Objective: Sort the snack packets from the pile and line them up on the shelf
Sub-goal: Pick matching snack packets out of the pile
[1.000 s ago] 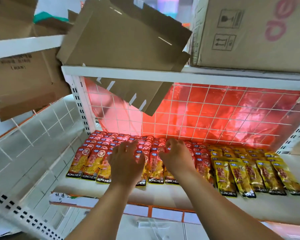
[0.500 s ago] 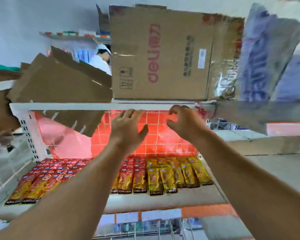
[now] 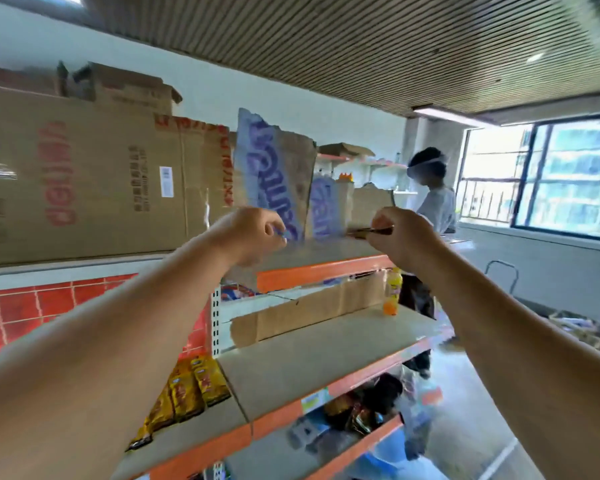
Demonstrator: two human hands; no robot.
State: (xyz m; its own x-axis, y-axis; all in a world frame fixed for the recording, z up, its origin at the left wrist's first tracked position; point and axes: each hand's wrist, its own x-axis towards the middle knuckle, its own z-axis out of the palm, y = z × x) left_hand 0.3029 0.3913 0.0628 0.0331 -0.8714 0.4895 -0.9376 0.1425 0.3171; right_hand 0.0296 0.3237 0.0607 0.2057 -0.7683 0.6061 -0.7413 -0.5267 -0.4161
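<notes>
Both my arms reach up to the upper shelf with the orange front strip. My right hand pinches a thin flat packet, seen edge-on, dark with a gold glint, just above that shelf. My left hand hangs a little to the left with its fingers curled, in front of torn cardboard with blue print; I see nothing in it. Yellow snack packets lie in rows on the lower shelf at bottom left, partly hidden by my left arm.
A big brown carton fills the upper shelf on the left. A strip of cardboard and an orange drink bottle stand on the middle shelf. Dark packets lie below. Another person stands at the shelf's far end by the window.
My view swung up and right, away from the rows of red and yellow packets. Both hands rose from those rows to the upper shelf, and my right hand now pinches a thin packet.
</notes>
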